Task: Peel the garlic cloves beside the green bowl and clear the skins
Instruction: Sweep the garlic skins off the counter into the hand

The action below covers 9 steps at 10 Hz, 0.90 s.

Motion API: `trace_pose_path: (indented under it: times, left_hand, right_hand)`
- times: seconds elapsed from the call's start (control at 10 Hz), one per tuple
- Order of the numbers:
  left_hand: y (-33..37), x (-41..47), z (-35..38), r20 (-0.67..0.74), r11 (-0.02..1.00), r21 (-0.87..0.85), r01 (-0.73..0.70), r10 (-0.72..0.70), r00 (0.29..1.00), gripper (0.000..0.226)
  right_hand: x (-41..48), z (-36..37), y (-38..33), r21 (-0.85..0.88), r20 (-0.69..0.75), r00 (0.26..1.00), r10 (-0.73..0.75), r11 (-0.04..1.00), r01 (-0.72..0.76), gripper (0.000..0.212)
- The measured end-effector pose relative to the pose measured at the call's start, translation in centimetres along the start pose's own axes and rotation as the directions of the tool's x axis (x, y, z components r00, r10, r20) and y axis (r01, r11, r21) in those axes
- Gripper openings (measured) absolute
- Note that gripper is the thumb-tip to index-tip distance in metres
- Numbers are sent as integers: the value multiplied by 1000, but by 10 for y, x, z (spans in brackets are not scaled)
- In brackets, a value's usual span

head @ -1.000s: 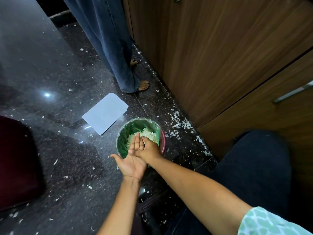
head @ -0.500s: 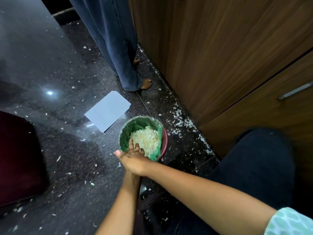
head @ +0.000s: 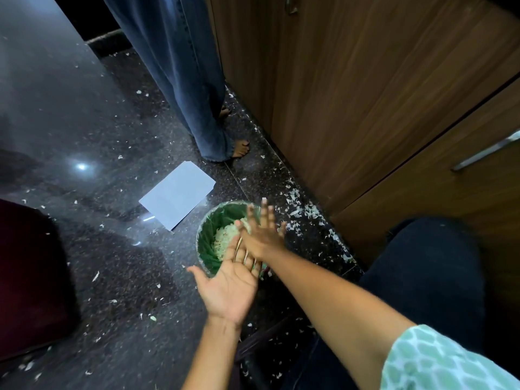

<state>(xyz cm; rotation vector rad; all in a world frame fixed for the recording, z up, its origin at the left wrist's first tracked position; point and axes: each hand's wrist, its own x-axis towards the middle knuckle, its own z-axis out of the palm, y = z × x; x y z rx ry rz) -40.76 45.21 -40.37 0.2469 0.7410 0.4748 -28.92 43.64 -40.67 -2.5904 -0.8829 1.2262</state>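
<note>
A small bin lined with a green bag (head: 208,243) stands on the dark speckled floor, with a pile of pale garlic skins (head: 225,239) inside. My left hand (head: 229,288) is held palm up at the bin's near rim, fingers straight. My right hand (head: 263,232) lies flat over the bin, fingers spread and blurred, its heel crossing my left fingertips. Neither hand holds anything. No garlic cloves are visible.
Loose skin flakes (head: 298,209) litter the floor, thickest along the wooden cabinet (head: 351,108) at right. A white sheet of paper (head: 177,194) lies beyond the bin. A person in blue jeans (head: 185,80) stands barefoot further back. A dark red object (head: 25,277) sits left; my dark-clothed knee (head: 427,277) right.
My right hand has slid forward across my left palm, out over the bin. My left palm, covered half a second ago, is exposed again.
</note>
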Motion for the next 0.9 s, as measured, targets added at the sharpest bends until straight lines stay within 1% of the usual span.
trace_pose_path:
  times: [0.1,0.2,0.3,0.4,0.5,0.6,0.7,0.8,0.9]
  left_hand:
    - [-6,0,23,-30,977,209,-45,52,998,101]
    - [-25,17,15,-34,713,694,-100,172,985,71]
    - [-18,34,-28,-233,445,880,168,96,968,82]
    - [-6,63,-77,-463,642,672,371,-27,886,108]
    - [8,54,-41,-375,882,323,343,-214,902,95]
    - [13,44,0,-276,944,307,119,-31,961,78]
    - [17,39,7,-165,862,436,-260,361,918,64]
    - [-7,36,-6,196,501,774,-386,390,900,89]
    - [-18,57,-42,189,257,937,-238,198,962,89]
  right_hand:
    - [-13,-18,-7,415,129,970,206,877,-241,69]
    - [-38,-4,-30,857,369,929,-25,395,-329,67]
    - [-41,8,-29,889,415,901,-123,267,-373,79]
    - [-29,12,-21,851,339,935,-102,456,-259,75]
    - [-24,16,-11,614,151,979,-138,789,16,52]
    - [-24,37,1,252,88,988,-130,962,104,52]
    - [-14,32,13,277,160,934,318,894,-352,56]
    - [-25,17,-1,524,366,906,214,757,-390,45]
    - [-39,4,-20,851,420,908,0,349,-393,44]
